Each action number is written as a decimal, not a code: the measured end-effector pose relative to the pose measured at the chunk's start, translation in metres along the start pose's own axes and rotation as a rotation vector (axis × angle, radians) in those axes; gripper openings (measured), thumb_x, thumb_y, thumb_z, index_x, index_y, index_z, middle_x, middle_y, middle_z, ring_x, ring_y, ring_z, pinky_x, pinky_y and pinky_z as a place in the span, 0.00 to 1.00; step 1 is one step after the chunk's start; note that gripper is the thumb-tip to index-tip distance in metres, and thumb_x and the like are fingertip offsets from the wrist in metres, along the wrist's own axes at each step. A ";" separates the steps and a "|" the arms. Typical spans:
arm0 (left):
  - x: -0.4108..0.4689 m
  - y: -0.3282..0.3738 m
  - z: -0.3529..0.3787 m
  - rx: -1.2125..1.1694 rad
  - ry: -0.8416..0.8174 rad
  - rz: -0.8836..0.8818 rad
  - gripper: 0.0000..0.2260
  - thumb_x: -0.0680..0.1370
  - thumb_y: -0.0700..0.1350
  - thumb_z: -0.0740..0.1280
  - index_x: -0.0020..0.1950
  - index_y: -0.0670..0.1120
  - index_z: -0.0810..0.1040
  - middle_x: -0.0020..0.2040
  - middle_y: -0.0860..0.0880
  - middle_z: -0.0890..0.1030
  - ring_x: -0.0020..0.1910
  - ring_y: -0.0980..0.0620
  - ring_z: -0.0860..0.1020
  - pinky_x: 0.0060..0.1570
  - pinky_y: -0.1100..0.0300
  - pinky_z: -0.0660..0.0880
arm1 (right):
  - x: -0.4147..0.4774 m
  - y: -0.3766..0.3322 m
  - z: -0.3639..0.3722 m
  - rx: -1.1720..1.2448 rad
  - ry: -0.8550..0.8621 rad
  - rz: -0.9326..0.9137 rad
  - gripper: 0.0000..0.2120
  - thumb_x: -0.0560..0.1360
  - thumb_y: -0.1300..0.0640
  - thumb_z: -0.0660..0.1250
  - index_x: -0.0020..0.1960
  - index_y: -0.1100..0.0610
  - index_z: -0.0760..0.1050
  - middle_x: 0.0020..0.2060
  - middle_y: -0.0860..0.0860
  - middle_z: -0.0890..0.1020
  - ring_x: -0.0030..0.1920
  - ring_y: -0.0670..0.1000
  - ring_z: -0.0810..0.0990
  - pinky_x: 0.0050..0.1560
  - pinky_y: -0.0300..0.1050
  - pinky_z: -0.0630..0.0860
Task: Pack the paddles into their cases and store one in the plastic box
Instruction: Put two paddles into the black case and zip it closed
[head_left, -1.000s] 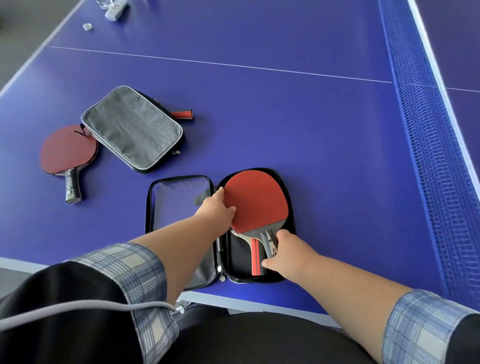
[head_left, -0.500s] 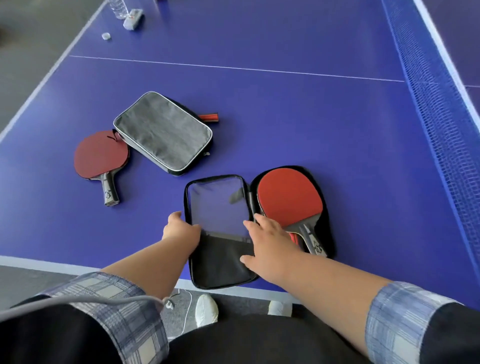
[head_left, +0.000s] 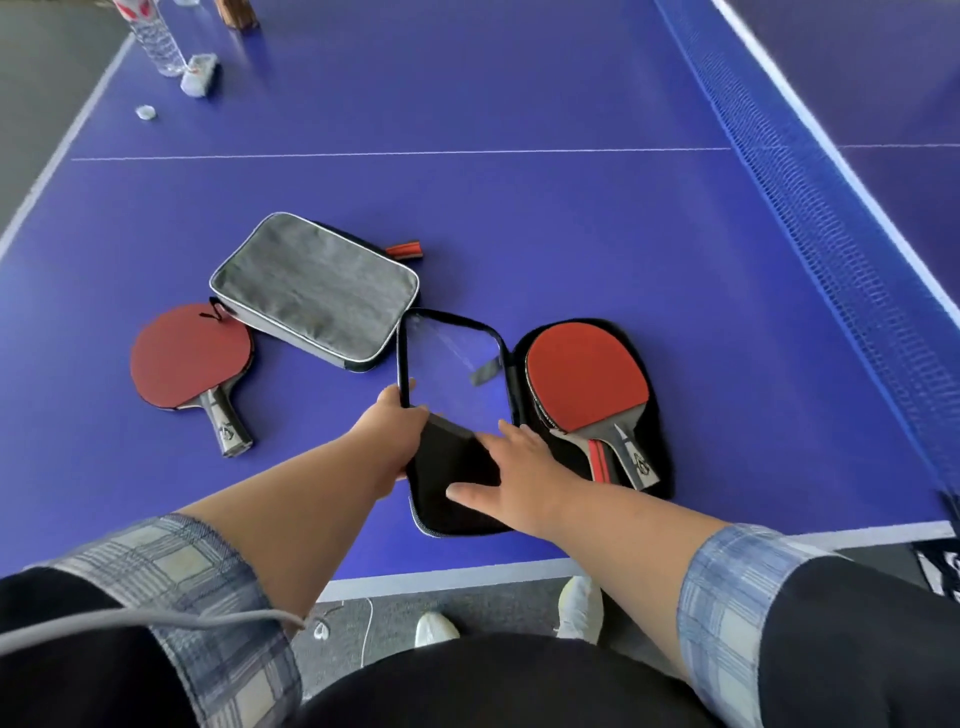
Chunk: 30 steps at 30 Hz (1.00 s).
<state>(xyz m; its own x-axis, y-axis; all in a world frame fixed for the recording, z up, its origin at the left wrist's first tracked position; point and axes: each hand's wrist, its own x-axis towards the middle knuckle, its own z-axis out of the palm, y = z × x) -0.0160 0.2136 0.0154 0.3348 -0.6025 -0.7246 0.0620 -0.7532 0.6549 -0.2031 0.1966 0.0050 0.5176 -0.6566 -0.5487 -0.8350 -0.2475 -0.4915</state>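
Observation:
A black case (head_left: 457, 478) lies unzipped near the table's front edge. A red paddle (head_left: 587, 384) rests in its right half, handle toward me. The left half is a flap with a clear window (head_left: 449, 364), raised off the table. My left hand (head_left: 395, 431) grips that flap's left edge. My right hand (head_left: 519, 478) lies flat, fingers spread, on the flap's black lower part. A second red paddle (head_left: 189, 358) lies loose at the left. Next to it sits a closed grey case (head_left: 317, 288) with a red zip tab.
The blue table's front edge (head_left: 467, 574) runs just below the case. The net (head_left: 841, 249) crosses the right side. A water bottle (head_left: 158, 41), a small white object (head_left: 200, 75) and a cap (head_left: 145, 111) stand at the far left corner. My shoes show below the table.
My hands left the paddle. The left hand took the flap's left edge and lifted it; the right hand moved onto the flap's lower part. The view shifted, so everything sits further right.

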 end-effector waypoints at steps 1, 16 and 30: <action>0.001 0.007 0.000 -0.005 -0.001 0.008 0.20 0.79 0.48 0.61 0.70 0.63 0.66 0.54 0.52 0.83 0.52 0.49 0.82 0.50 0.46 0.82 | -0.001 -0.008 0.001 0.007 0.007 -0.026 0.48 0.67 0.26 0.65 0.80 0.47 0.56 0.80 0.56 0.55 0.80 0.58 0.48 0.77 0.58 0.53; -0.044 0.071 0.083 0.006 -0.370 0.256 0.18 0.82 0.62 0.53 0.64 0.61 0.77 0.62 0.58 0.80 0.56 0.55 0.80 0.50 0.50 0.82 | -0.075 0.001 -0.039 0.563 0.622 0.101 0.08 0.80 0.51 0.61 0.57 0.48 0.75 0.41 0.43 0.82 0.42 0.44 0.79 0.43 0.46 0.74; -0.010 0.054 0.176 0.960 -0.482 0.574 0.18 0.84 0.56 0.53 0.73 0.63 0.67 0.73 0.53 0.70 0.66 0.47 0.73 0.61 0.55 0.69 | -0.064 0.134 -0.023 0.854 0.620 0.688 0.07 0.81 0.54 0.61 0.57 0.54 0.73 0.42 0.52 0.78 0.39 0.53 0.76 0.42 0.48 0.72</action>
<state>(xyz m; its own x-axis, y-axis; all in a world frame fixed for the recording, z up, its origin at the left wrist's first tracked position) -0.1811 0.1327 0.0200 -0.3111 -0.7947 -0.5213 -0.7691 -0.1117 0.6293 -0.3525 0.1897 -0.0102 -0.3440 -0.7468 -0.5691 -0.3896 0.6650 -0.6372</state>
